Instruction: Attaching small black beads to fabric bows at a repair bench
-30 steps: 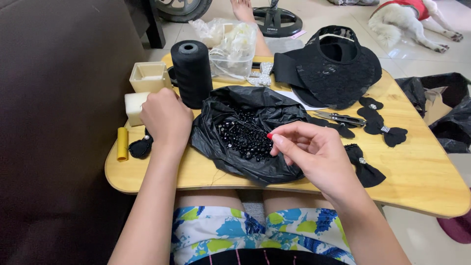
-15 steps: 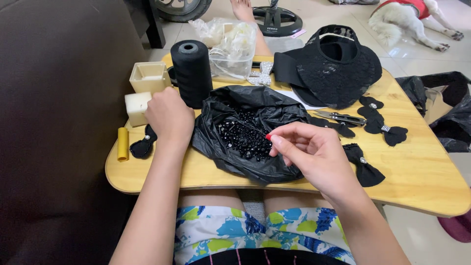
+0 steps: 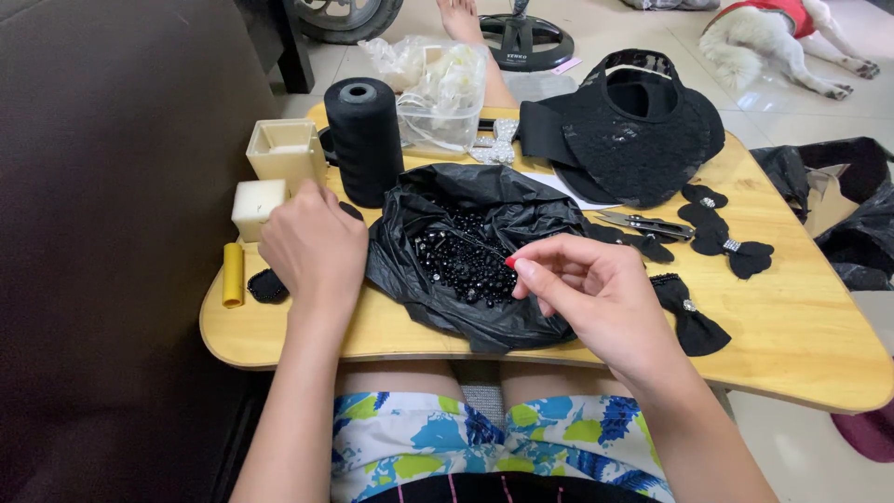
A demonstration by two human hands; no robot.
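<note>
Since the earlier frame, the left hand point(image 3: 312, 250) has shifted slightly toward the cream block point(image 3: 257, 205); its fingers curl loosely, grasping nothing visible. Right hand point(image 3: 596, 293) pinches thumb and forefinger together above the black beads point(image 3: 463, 264); whether a needle is clamped cannot be told. Glossy, faceted beads lie heaped in the crumpled black plastic bag point(image 3: 484, 210), mid-table point(image 3: 801, 326); the heap has no clear long axis.

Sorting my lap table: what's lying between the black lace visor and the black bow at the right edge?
In the head view, small metal snips lie between the visor and bow, beside smaller black bows.
</note>
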